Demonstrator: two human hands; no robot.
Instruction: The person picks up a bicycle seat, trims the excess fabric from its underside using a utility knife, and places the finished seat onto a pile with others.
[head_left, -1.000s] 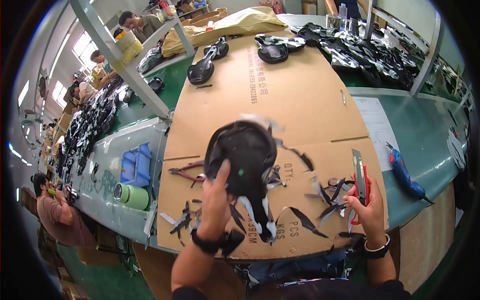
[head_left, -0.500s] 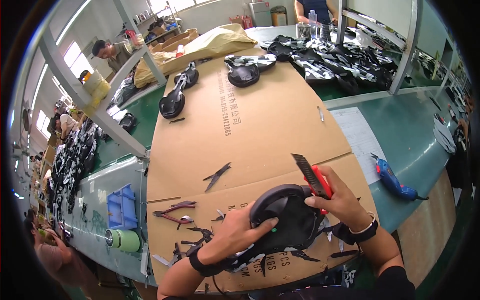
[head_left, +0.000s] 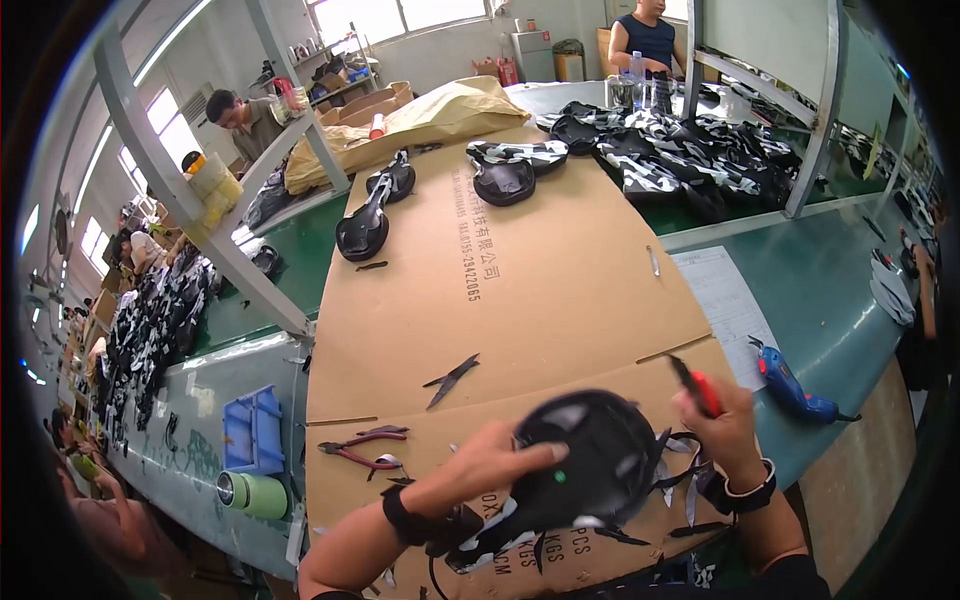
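My left hand (head_left: 490, 462) grips a black rounded shell (head_left: 600, 455) by its left side, thumb across its hollow face beside a small green dot. Black-and-white camouflage fabric hangs at its lower left. To the right of the shell, my right hand (head_left: 722, 428) is closed round a red snap-off utility knife (head_left: 706, 394); its dark blade points up and left, apart from the shell. Motion blurs both hands a little. Cut black strips (head_left: 690, 480) lie between the shell and my right wrist.
A cardboard sheet (head_left: 420, 300) covers the bench. On it lie red-handled nippers (head_left: 365, 450), a dark scrap (head_left: 452, 380) and camouflage-and-black pieces (head_left: 503, 180). A blue electric tool (head_left: 795, 385) rests at right; a blue bin (head_left: 252, 430) and green flask (head_left: 252, 494) stand left. Co-workers sit beyond.
My right hand and the knife have drawn away from the shell to the right. The shell has turned so its hollow face shows more fully. The whole view has shifted slightly.
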